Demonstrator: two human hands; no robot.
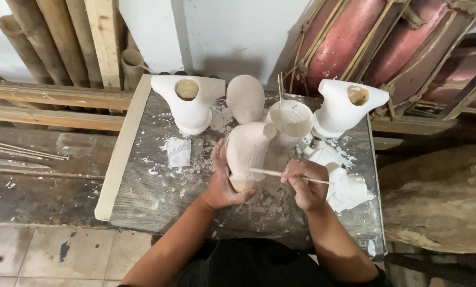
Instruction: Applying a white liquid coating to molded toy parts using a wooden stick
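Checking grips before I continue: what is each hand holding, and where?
Left hand grips the pale carved piece at its lower end; right hand pinches a thin stick near its right end.

The pale cream, curved hollow clay piece [247, 151] lies tipped on the grey wooden tabletop [158, 196], its open end toward the person. The left hand [222, 183] wraps around its lower end. The right hand [307, 186] pinches a thin, pale wooden stick [280, 174] that lies flat, its tip touching the clay piece.

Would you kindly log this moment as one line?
left hand: holds pale carved figure | right hand: holds thin stick | cup of white paint behind
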